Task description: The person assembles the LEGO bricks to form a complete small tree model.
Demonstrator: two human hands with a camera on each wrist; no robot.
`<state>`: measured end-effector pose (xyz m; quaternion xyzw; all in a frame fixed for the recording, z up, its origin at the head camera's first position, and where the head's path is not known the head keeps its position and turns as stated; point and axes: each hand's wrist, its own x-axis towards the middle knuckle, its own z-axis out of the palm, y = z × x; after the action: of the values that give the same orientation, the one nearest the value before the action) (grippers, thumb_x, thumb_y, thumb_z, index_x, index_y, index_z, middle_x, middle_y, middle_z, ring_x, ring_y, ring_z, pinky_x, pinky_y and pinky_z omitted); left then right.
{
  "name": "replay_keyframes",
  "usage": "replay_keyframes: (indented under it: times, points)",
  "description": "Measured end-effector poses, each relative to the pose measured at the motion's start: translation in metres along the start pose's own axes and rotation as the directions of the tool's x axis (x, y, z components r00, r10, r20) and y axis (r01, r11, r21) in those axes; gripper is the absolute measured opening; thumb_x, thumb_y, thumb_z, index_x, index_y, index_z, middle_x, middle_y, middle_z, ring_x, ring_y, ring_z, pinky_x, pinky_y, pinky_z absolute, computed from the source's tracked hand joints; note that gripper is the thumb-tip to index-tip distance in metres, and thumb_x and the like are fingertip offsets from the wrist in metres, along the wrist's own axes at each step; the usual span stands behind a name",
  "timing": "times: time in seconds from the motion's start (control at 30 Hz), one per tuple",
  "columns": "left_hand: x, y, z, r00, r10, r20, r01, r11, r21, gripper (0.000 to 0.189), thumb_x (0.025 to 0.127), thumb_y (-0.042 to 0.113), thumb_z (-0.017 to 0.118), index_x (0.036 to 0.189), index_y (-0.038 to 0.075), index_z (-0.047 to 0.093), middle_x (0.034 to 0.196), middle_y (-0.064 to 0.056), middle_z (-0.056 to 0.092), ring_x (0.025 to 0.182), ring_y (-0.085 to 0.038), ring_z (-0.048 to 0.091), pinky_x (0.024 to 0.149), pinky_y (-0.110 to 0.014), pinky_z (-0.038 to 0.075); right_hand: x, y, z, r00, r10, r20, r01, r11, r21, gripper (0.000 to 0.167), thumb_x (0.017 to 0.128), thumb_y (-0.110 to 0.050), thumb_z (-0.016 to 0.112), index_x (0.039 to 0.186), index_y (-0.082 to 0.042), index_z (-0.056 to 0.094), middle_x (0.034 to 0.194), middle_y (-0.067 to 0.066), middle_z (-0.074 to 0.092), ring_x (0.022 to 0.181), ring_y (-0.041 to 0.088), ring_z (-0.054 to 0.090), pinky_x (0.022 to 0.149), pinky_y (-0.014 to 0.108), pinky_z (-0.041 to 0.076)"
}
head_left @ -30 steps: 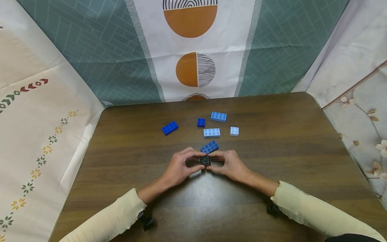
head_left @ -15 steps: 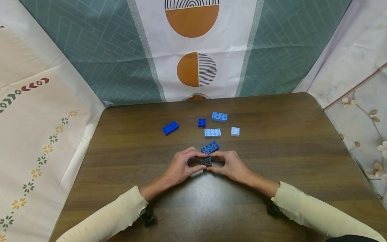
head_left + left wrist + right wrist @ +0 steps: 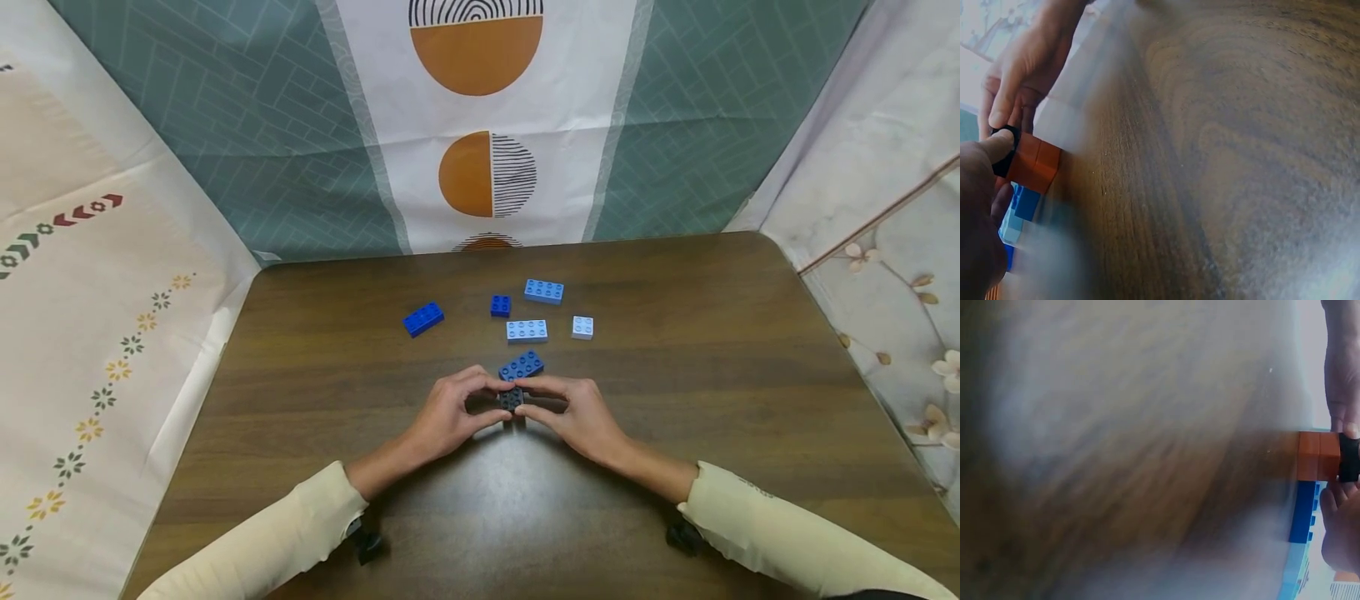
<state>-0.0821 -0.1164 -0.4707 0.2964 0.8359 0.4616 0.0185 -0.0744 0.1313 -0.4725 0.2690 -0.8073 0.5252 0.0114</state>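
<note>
Between both hands stands a small stack, a black toy building brick (image 3: 512,399) on top of orange bricks (image 3: 1034,162). From the left, my left hand (image 3: 453,410) pinches the black brick between thumb and index finger. My right hand (image 3: 576,415) pinches the same brick from the right, its fingertips close to the left ones. In the right wrist view the orange bricks (image 3: 1318,456) sit below the black brick (image 3: 1349,459) on the table. Just behind the stack lies a medium-blue brick (image 3: 521,366); the fingers hide part of the black brick's sides.
Farther back on the wooden table (image 3: 315,400) lie a dark blue long brick (image 3: 423,319), a dark blue small brick (image 3: 500,306), a light blue long brick (image 3: 543,291), a pale blue long brick (image 3: 527,332) and a pale small brick (image 3: 582,327). Patterned cloths (image 3: 300,167) hang around the table.
My right hand has shifted slightly right, and its thumb and index finger have changed their hold on the black brick. The left hand keeps nearly the same place. The loose bricks stay put.
</note>
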Motion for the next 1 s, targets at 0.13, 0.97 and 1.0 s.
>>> replay_keyframes:
  times: [0.13,0.97,1.0]
  points:
    - [0.0007,-0.0014,0.0009,1.000,0.012,-0.014,-0.012,1.000,-0.002,0.038,0.091,0.017,0.088,0.127,0.015,0.076,0.109,0.004,0.070,0.101,-0.008,0.071,0.091,-0.031,0.061,0.0010,0.0005,-0.0006,1.000,-0.021,-0.008,0.021,1.000,0.012,0.035,0.089,-0.005,0.086,0.124,-0.007,0.079,0.120,0.005,0.078,0.111,0.022,0.075,0.090,0.039,0.062]
    - [-0.0005,-0.0085,0.0080,0.995,0.060,-0.081,-0.062,0.998,-0.019,0.038,0.087,0.018,0.091,0.121,0.014,0.076,0.111,0.004,0.074,0.101,-0.010,0.072,0.089,-0.033,0.062,0.0019,0.0082,-0.0025,0.999,0.005,0.037,-0.007,0.999,0.052,0.033,0.090,-0.008,0.087,0.122,-0.012,0.079,0.118,0.001,0.078,0.112,0.021,0.074,0.096,0.041,0.060]
    - [-0.0003,-0.0087,0.0083,0.995,0.063,-0.082,-0.064,0.998,-0.016,0.037,0.087,0.018,0.091,0.121,0.014,0.076,0.111,0.004,0.074,0.100,-0.011,0.072,0.089,-0.034,0.062,0.0021,0.0083,-0.0026,0.999,0.002,0.036,-0.004,0.999,0.053,0.033,0.090,-0.008,0.087,0.122,-0.012,0.079,0.118,0.001,0.078,0.111,0.021,0.074,0.096,0.042,0.060]
